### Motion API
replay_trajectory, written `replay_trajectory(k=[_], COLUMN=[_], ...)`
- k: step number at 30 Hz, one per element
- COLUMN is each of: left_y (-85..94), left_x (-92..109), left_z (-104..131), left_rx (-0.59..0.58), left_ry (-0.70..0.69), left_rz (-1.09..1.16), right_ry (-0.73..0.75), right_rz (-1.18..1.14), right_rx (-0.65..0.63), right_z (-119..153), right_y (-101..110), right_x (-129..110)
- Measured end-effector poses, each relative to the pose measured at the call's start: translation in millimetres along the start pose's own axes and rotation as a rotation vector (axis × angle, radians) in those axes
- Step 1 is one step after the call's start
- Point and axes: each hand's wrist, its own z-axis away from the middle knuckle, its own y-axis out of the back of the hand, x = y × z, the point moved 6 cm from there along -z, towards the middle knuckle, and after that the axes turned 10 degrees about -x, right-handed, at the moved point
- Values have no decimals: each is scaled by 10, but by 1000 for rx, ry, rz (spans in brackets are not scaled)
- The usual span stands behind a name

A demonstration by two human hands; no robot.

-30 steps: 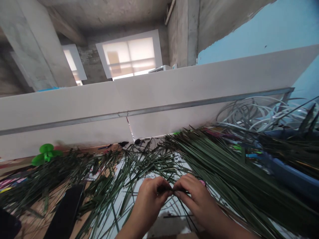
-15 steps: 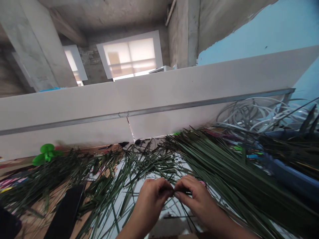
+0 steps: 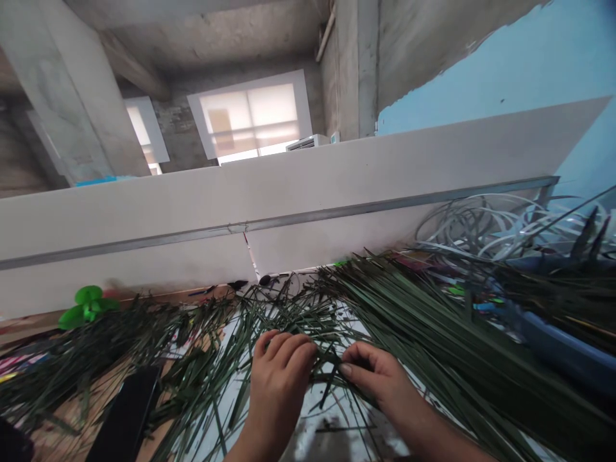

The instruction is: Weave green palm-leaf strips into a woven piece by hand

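Observation:
Between my two hands is a small piece of dark green leaf strips point(image 3: 328, 369), crossing one another, with loose ends sticking out. My left hand point(image 3: 283, 369) has its fingers curled over the left end of the strips; its thumb is hidden behind them. On the other side, my right hand point(image 3: 373, 373) pinches the strips between thumb and forefinger. Cut green strips point(image 3: 283, 314) are scattered over the white surface point(image 3: 308, 436) around both hands. To the right of my right hand lies a thick bundle of long green leaves point(image 3: 423, 327).
A black phone-like slab point(image 3: 128, 410) lies at left among leaf scraps, with a green plastic propeller-shaped thing point(image 3: 89, 307) behind it. A blue basin point(image 3: 558, 337) holding dark leaves stands at right, near coiled white strapping point(image 3: 462, 221). A white partition point(image 3: 308, 179) runs along the back.
My hands have moved apart from fingertip contact. My left hand has turned over, its back now upward, and more of the crossed leaf strips shows between them. The view has tilted slightly.

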Motion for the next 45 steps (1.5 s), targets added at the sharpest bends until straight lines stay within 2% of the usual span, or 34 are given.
replay_trajectory(k=[3,6,9,13,17,22,25,30,35,41,45], left_y=[17,-4,-71,-247,-330,-395,-432,-450,-451,-320,-324], left_x=[11,-16,-82,-138,-57,-68,-51,-36,-35,99,106], left_z=[28,61,94,135,133,176,179,203,197,120,122], left_rx=[35,52,34,-68,-99,-72,-136,-211,-223,-224,-258], left_ry=[-23,27,172,412,441,607,599,543,533,357,380], left_rz=[-62,-49,145,556,765,883,907,818,792,600,563], right_ry=[8,-1,5,13,21,5,-3,2,-7,-15,-14], right_rz=[-61,-99,-93,-85,-80,-58,-15,-76,-83,-127,-125], right_rx=[8,-1,2,11,5,16,41,65,69,77,75], right_z=[12,31,31,15,14,38,40,29,36,36,48], right_y=[-19,-40,-41,-34,-67,-110,-96,-74,-73,-67,-81], right_x=[-15,-28,-30,-8,-42,-107,-106,-92,-125,-96,-70])
